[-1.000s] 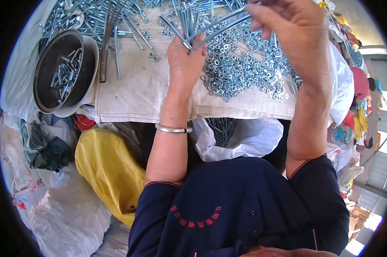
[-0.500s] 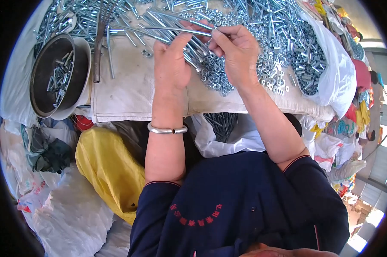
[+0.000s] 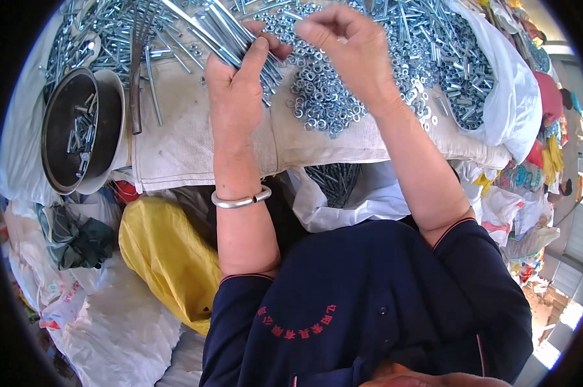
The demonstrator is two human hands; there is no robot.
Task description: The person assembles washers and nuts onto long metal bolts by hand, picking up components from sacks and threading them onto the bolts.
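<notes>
My left hand is closed round a bundle of long thin metal rods, probably long bolts, which slant up to the left. My right hand is raised over a pile of small nuts, apart from the bundle. Its thumb and fingers are curled together in a pinch, and the fingertips are slightly smeared. Whether a small part sits between them I cannot make out. More loose bolts and rods lie spread beyond the left hand on the pale cloth.
A dark round pan with several short metal pieces stands at the left. Beside it lies a rusty fork-like tool. Short metal sleeves fill a white plastic bag at the right. Below the edge hangs a yellow sack.
The hands have moved apart. My left hand has shifted left with the rods, which now stand more steeply. My right hand has come away from them and moved farther up.
</notes>
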